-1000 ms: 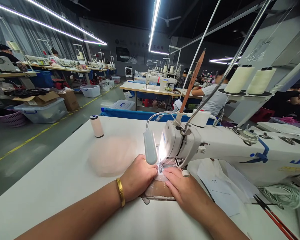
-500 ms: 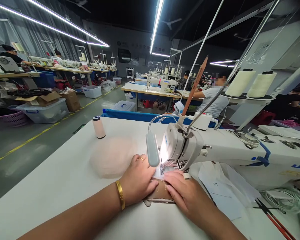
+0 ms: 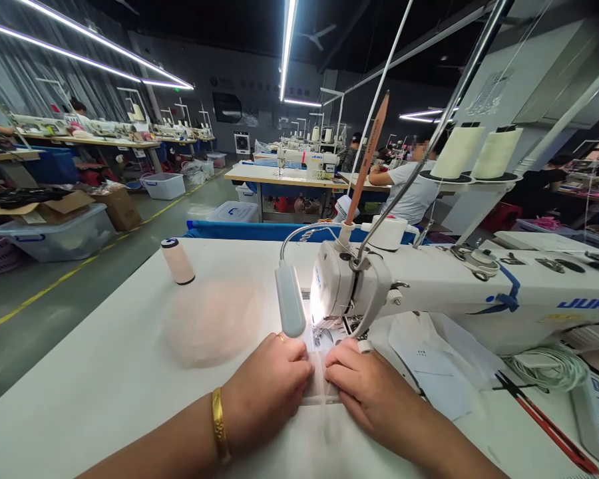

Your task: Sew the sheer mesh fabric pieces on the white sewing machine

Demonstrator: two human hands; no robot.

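Observation:
A strip of sheer pale fabric (image 3: 321,379) lies in front of the lit needle area of a white sewing machine (image 3: 332,279). My left hand (image 3: 274,376), with a gold bracelet at the wrist, pinches the fabric's left side, fingers curled. On the other side my right hand (image 3: 362,379) has its fingers bent and pressed on the fabric's right part, close to the presser foot (image 3: 320,338). Under the fabric shows a brownish plate. A pile of sheer pinkish fabric (image 3: 212,322) rests on the table left of my left hand.
A pale pink thread spool (image 3: 178,261) stands at the table's back left. A grey lamp (image 3: 290,299) hangs beside the needle area. Papers (image 3: 436,372), red-handled tweezers (image 3: 549,422) and a coiled cable (image 3: 549,368) lie right. Co-workers sit at machines beyond.
Both hands have drawn back slightly from the needle area, and sheer fabric now stretches between them toward me. The fingers are more curled. The view has shifted a little to the right.

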